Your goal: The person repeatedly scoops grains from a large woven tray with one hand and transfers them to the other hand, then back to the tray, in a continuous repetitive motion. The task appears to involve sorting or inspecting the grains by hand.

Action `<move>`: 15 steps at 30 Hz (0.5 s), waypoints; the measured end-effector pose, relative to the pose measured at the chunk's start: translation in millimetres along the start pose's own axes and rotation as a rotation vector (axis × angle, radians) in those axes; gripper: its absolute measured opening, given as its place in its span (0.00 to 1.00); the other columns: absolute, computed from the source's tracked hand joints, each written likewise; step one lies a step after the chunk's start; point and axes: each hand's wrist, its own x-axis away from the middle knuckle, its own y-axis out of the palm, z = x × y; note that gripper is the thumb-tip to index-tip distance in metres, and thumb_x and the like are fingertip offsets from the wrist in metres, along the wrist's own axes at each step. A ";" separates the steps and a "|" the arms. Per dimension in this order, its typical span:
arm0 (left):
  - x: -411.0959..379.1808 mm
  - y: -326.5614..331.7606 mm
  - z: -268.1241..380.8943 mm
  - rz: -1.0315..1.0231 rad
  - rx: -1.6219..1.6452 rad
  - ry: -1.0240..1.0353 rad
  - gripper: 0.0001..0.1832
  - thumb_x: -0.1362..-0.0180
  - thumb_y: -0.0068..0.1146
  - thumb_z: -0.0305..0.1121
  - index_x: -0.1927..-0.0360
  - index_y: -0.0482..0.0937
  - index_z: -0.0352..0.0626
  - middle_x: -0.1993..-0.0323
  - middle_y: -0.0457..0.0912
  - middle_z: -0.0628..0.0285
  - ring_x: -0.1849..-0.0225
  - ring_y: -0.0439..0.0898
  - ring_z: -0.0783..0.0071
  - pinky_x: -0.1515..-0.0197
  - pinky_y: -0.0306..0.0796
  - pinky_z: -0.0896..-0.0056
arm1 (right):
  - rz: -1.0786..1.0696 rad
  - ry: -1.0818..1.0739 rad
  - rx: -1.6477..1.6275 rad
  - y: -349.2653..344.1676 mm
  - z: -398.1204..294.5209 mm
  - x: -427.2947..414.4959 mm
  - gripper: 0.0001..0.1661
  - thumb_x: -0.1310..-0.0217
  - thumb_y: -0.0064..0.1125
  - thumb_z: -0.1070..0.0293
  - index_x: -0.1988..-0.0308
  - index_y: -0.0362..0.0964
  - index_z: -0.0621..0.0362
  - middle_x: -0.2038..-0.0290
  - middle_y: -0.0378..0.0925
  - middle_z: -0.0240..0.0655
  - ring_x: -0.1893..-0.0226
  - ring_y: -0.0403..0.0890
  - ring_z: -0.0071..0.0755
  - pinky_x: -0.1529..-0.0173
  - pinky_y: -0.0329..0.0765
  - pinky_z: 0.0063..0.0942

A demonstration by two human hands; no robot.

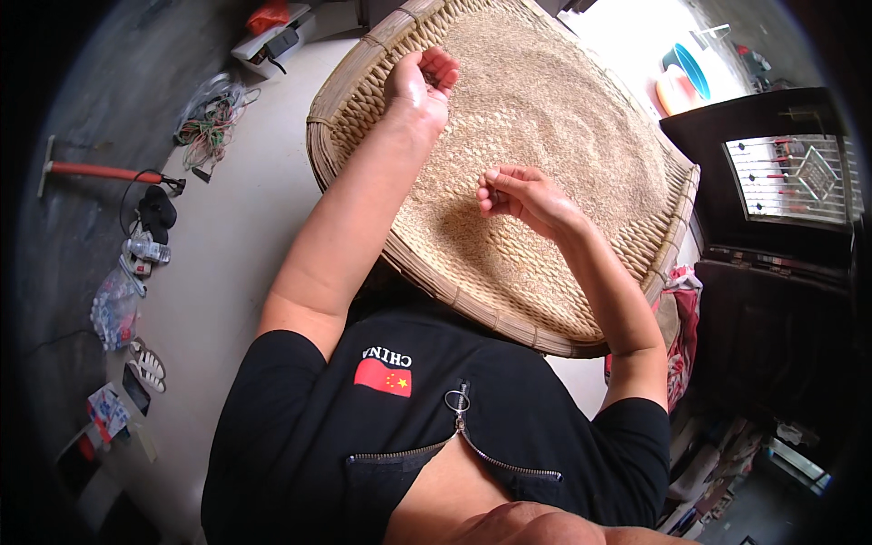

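A large woven bamboo tray [470, 303] lies before my body, with a layer of small pale grains [545, 102] spread over its bottom. My left hand [426, 82] is above the tray's far left part, palm turned up and fingers curled around some small dark bits. Over the middle of the grains is my right hand [514, 197], its thumb and forefinger pinched together and the other fingers curled; something small and dark shows within them, too small to name. A shadow falls on the grains below my right hand.
Along the left wall stand a hand pump with a red tube [105, 170], tangled wires [208, 133], a plastic bottle [148, 251] and sandals [146, 366]. A dark door [763, 327] is at the right. Beyond the tray sits a blue basin [688, 71].
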 end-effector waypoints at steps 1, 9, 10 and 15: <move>-0.3 -0.3 -0.2 -0.005 0.002 -0.001 0.10 0.38 0.43 0.31 0.68 0.73 0.36 0.72 0.77 0.58 0.67 0.78 0.67 0.63 0.74 0.72 | -0.022 0.007 0.006 0.0 0.5 0.0 0.14 0.30 0.48 0.61 0.63 0.72 0.61 0.68 0.77 0.33 0.69 0.79 0.24 0.58 0.79 0.25; 3.2 0.5 0.5 -0.001 0.008 0.008 0.10 0.38 0.43 0.30 0.68 0.73 0.36 0.72 0.77 0.58 0.68 0.77 0.68 0.64 0.73 0.72 | 0.102 -0.436 0.874 22.3 12.3 -9.4 0.07 0.40 0.60 0.68 0.65 0.76 0.60 0.65 0.79 0.34 0.67 0.81 0.30 0.57 0.79 0.28; 3.7 1.0 0.5 -0.002 0.005 0.009 0.10 0.37 0.42 0.30 0.68 0.73 0.36 0.72 0.77 0.58 0.68 0.77 0.68 0.64 0.74 0.72 | 0.073 -0.564 0.997 32.2 13.5 -13.9 0.07 0.44 0.61 0.73 0.62 0.76 0.60 0.61 0.79 0.36 0.62 0.82 0.35 0.54 0.79 0.30; 3.9 2.0 -3.0 -0.015 0.008 0.006 0.11 0.37 0.41 0.30 0.68 0.73 0.35 0.72 0.77 0.57 0.69 0.77 0.67 0.65 0.74 0.72 | -0.145 -0.975 1.647 66.2 57.6 -24.3 0.23 0.36 0.44 0.69 0.42 0.65 0.59 0.40 0.66 0.41 0.39 0.67 0.43 0.36 0.64 0.38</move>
